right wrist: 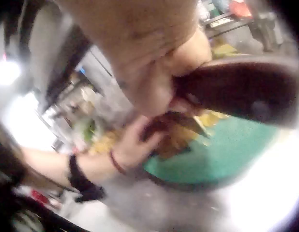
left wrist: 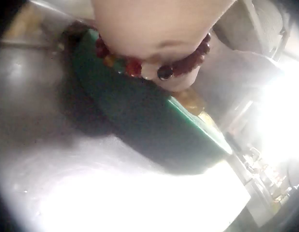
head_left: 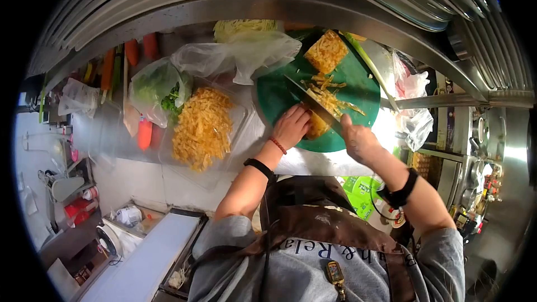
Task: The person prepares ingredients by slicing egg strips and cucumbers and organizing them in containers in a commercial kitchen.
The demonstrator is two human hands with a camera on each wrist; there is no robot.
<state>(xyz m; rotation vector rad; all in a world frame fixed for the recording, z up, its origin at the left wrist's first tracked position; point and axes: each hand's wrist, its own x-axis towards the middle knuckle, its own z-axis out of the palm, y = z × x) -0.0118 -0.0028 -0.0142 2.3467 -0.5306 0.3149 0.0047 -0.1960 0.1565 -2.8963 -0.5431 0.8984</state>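
Note:
A round green cutting board (head_left: 278, 99) lies on the steel counter, also seen as the cutting board (left wrist: 154, 130) and cutting board (right wrist: 222, 154). My left hand (head_left: 291, 126) presses curled fingers down on a yellow block of food (head_left: 316, 127) at the board's near side. My right hand (head_left: 358, 141) grips the dark handle (right wrist: 236, 89) of a knife (head_left: 313, 103) whose blade lies across the board beside my left fingers. Yellow cut strips (head_left: 330, 98) lie past the blade, and another yellow block (head_left: 326, 50) sits at the board's far edge.
A clear tray piled with yellow strips (head_left: 202, 127) stands left of the board. Plastic bags (head_left: 240, 53) and a bag of greens (head_left: 159, 86) lie behind it, carrots (head_left: 133, 51) further back. More bags (head_left: 413, 106) sit right of the board. A steel shelf runs overhead.

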